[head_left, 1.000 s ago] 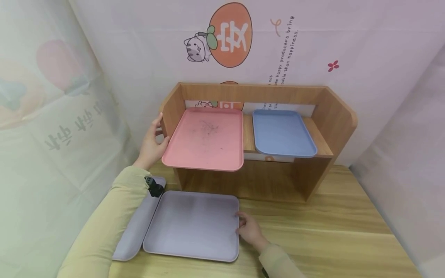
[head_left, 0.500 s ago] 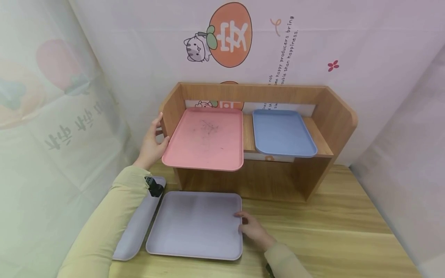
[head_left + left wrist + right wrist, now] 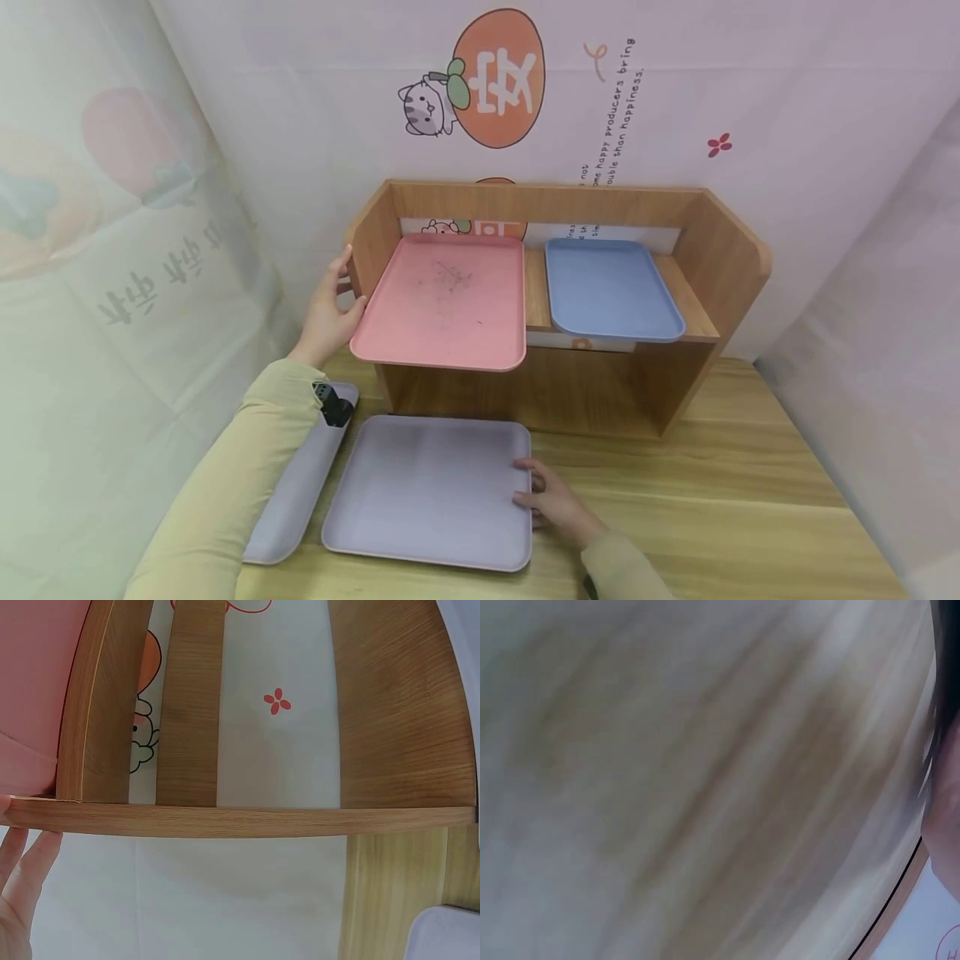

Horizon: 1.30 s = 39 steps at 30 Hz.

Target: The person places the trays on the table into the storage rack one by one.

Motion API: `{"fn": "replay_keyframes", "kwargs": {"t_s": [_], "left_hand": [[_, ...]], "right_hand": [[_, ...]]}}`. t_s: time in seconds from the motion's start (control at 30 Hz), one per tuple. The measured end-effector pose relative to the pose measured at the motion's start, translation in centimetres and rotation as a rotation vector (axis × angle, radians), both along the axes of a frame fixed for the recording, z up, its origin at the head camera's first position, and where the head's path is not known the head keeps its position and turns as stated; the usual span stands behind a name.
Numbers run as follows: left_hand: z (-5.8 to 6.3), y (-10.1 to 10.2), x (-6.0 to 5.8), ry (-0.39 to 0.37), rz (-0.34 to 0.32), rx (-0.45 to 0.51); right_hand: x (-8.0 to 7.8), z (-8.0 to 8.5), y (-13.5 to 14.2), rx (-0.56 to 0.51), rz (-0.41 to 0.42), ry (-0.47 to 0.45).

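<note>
My left hand (image 3: 328,312) grips the left side panel of a small wooden desktop shelf (image 3: 551,200), beside the pink tray. In the left wrist view, fingers (image 3: 34,870) lie against the panel's edge. Low on the right, my right hand (image 3: 558,504) pinches the right rim of a flat lavender tray (image 3: 427,492), thumb over the rim and the other fingers partly hidden. That tray is on the table in front of the shelf. The right wrist view is mostly blurred wood grain, with a bit of the hand (image 3: 946,817) at its edge.
On the upper board sit a pink tray (image 3: 442,308), jutting past the front, and a blue tray (image 3: 613,287). Another lavender tray (image 3: 300,500) lies under the left forearm. Printed cloth (image 3: 322,100) hangs behind and at the sides of the wooden table (image 3: 720,517).
The lavender tray has slid a little to the right with my right hand, widening its gap from the other lavender tray. My left hand has stayed in place.
</note>
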<state>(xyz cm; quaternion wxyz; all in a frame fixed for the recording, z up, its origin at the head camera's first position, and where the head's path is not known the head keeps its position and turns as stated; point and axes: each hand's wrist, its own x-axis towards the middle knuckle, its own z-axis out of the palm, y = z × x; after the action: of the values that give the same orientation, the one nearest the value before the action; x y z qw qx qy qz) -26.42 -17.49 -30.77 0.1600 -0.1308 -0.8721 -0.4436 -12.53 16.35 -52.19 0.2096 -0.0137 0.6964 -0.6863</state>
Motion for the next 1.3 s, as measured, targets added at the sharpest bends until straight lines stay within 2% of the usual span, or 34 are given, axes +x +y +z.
{"fn": "replay_keyframes", "kwargs": {"t_s": [0.17,0.3,0.47,0.67,1.07,1.3], "left_hand": [[0.0,0.0,0.0,0.002,-0.005,0.001],[0.0,0.0,-0.1,0.007,-0.007,-0.002],[0.0,-0.1,-0.1,0.013,-0.010,0.000],[-0.1,-0.1,-0.1,0.025,-0.012,0.005],[-0.1,0.0,-0.1,0.029,-0.007,-0.010],[-0.1,0.0,-0.1,0.074,-0.014,-0.017]], "right_hand": [[0.1,-0.4,1.4,-0.064,0.035,-0.017],[-0.1,-0.7,2.7,-0.139,0.098,-0.047],[-0.2,-1.0,4.3,-0.173,0.143,-0.071],[-0.2,-0.8,5.3,-0.167,0.133,-0.066],[-0.1,-0.3,6.7,-0.129,0.050,-0.039],[0.1,0.3,7.5,-0.208,0.054,-0.021]]}}
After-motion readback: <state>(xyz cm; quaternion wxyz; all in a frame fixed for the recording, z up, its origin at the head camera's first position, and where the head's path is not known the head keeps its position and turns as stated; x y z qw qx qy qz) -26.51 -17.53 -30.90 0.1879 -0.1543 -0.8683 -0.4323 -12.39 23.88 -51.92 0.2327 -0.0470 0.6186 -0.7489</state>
